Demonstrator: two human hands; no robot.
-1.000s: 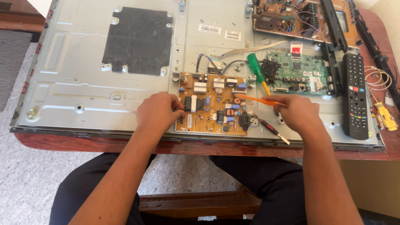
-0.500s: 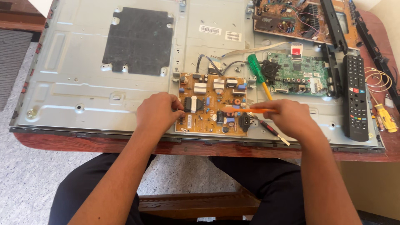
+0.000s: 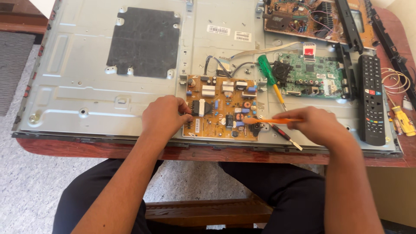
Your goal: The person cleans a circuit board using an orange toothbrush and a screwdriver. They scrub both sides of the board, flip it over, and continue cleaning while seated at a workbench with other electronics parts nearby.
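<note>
A brown power circuit board (image 3: 221, 104) sits on the grey metal back panel (image 3: 86, 82) of a flat screen lying on the table. My left hand (image 3: 164, 117) rests curled at the board's left edge, fingertips touching it. My right hand (image 3: 318, 125) grips a thin orange tool (image 3: 271, 121) held level, its tip over the board's right side near a round dark part. Beneath that hand lies a small red-and-black screwdriver (image 3: 284, 136).
A green-handled screwdriver (image 3: 268, 73) lies between the brown board and a green circuit board (image 3: 310, 80). A black remote (image 3: 372, 97) lies at the right, a yellow tool (image 3: 403, 121) beyond it. Another brown board (image 3: 303, 17) sits top right. A dark pad (image 3: 143, 41) covers part of the panel.
My right hand has shifted left with the orange tool, bringing its tip farther over the brown board. My left hand has stayed at the board's left edge.
</note>
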